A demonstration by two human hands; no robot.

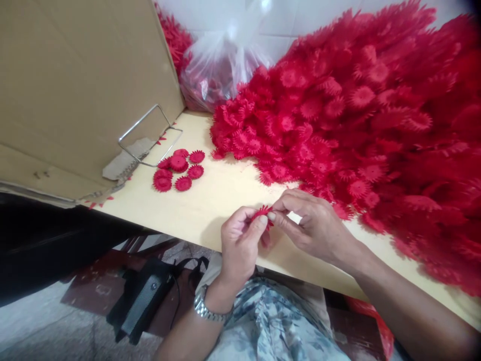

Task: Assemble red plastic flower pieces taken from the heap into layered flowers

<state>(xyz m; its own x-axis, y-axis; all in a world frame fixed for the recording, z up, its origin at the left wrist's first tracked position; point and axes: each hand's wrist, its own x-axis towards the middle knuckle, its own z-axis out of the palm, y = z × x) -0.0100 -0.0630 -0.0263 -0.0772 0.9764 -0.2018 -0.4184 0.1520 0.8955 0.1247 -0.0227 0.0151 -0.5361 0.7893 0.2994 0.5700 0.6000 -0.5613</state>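
Observation:
Between the thumb and fingers of my left hand point(242, 240) is a red toothed disc point(263, 214), held above the front part of the table. My right hand point(310, 220) pinches the disc's right edge with thumb and forefinger. Several more red toothed discs point(179, 163) lie in a small loose group on the tabletop to the left, some overlapping. A large heap of the same red pieces point(323, 115) covers the right and back of the table, just beyond my right hand.
A tall cardboard box point(86, 75) stands at the left, with a bent metal wire frame point(150, 135) beside it. Behind is a clear plastic bag point(221, 70). The pale table's front edge point(180, 228) runs before my lap; a black bag point(145, 301) lies below.

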